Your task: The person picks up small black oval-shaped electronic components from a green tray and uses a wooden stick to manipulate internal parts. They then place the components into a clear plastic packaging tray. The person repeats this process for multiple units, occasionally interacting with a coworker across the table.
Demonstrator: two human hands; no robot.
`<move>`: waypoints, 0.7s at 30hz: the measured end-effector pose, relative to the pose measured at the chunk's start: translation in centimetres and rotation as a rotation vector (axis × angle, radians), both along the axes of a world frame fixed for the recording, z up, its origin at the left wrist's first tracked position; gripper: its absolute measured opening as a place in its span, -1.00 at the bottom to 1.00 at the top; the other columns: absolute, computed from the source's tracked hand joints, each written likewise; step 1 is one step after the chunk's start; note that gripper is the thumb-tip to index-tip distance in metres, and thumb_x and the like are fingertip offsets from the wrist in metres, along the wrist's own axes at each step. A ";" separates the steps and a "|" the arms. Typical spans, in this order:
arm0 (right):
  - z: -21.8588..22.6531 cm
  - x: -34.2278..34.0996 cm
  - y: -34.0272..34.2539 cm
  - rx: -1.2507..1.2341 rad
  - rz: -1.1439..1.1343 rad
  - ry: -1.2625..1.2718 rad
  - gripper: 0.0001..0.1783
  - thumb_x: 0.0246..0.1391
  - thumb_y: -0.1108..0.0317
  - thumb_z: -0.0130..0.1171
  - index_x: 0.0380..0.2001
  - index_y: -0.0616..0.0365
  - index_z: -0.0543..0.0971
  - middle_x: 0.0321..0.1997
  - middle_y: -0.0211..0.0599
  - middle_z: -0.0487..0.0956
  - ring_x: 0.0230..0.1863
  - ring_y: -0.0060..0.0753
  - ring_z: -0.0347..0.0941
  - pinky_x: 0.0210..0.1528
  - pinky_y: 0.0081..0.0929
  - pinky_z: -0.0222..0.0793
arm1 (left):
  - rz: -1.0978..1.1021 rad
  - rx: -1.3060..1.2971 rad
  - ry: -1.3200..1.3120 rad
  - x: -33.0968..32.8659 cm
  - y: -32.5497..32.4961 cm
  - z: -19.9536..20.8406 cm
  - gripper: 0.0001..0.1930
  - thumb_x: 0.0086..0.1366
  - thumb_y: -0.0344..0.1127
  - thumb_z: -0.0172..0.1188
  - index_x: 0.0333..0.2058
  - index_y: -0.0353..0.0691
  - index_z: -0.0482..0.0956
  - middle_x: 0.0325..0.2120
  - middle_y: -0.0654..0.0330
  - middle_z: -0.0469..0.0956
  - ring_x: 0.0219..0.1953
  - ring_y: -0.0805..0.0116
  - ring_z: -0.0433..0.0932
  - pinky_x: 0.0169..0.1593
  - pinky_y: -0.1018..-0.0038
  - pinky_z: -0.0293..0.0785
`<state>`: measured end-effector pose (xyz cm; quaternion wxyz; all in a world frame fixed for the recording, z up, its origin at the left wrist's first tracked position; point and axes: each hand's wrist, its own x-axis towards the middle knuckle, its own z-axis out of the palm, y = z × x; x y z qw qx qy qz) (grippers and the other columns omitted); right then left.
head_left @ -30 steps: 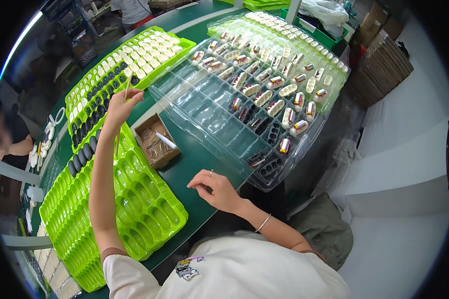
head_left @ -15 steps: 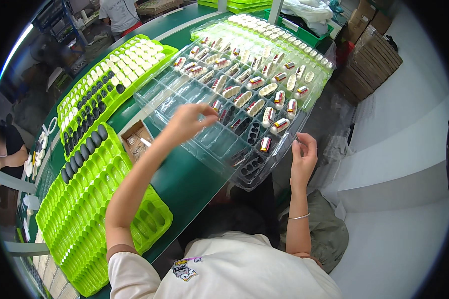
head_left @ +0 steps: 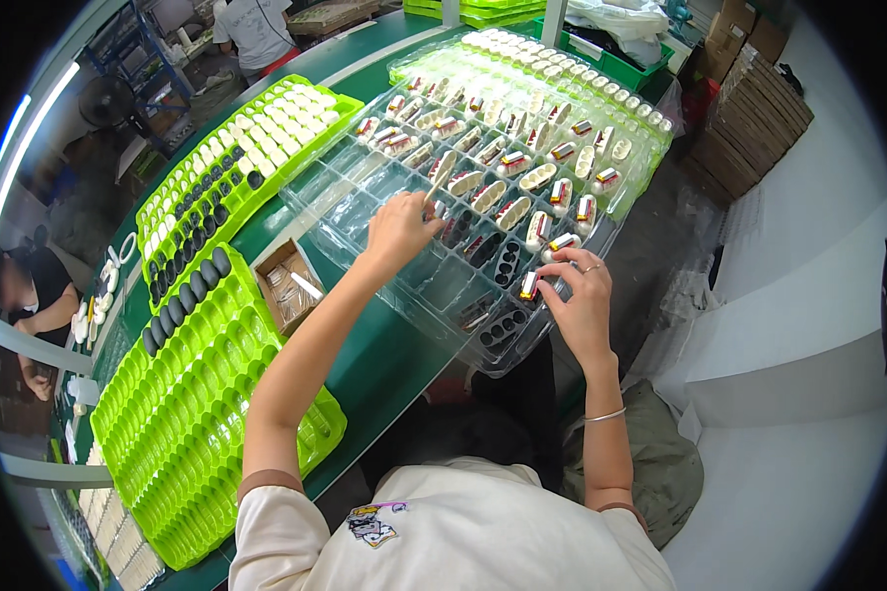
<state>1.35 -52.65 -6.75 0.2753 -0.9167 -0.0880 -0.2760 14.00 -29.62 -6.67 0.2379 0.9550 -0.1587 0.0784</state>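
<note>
A clear divided plastic tray (head_left: 350,212) lies in front of me, holding oval white shells (head_left: 538,177) and black shells (head_left: 507,264), many with small red-and-white battery packs in or on them. My left hand (head_left: 401,231) is over the tray's middle, fingertips pinched together beside a small whitish piece; what they grip is partly hidden. At the tray's near right edge, my right hand (head_left: 583,300) pinches a red, yellow and white battery pack (head_left: 529,286) between thumb and fingers, above the black shells.
Green moulded trays (head_left: 182,414) stand at left, one with black and white pieces (head_left: 266,128). Between them and the clear tray sits a small cardboard box (head_left: 284,286) of thin pieces. Stacked cardboard (head_left: 759,118) is at far right. Another person (head_left: 44,295) works at far left.
My left hand has moved slightly right and its fingers have drawn together over the tray. My right hand has come left from beyond the edge and closed on the battery pack.
</note>
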 end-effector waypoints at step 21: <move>0.2 3.7 1.6 -0.243 0.216 0.167 -0.75 -0.19 0.51 0.05 -0.36 -0.04 0.55 -0.24 -0.34 0.43 -0.10 -0.26 0.29 0.09 -0.15 -0.01 | 0.118 0.042 -0.072 1.9 -1.4 -2.0 -0.80 -0.08 -0.36 0.07 -0.42 -0.30 0.44 -0.45 -0.04 0.50 -0.34 0.01 0.49 -0.31 0.15 0.39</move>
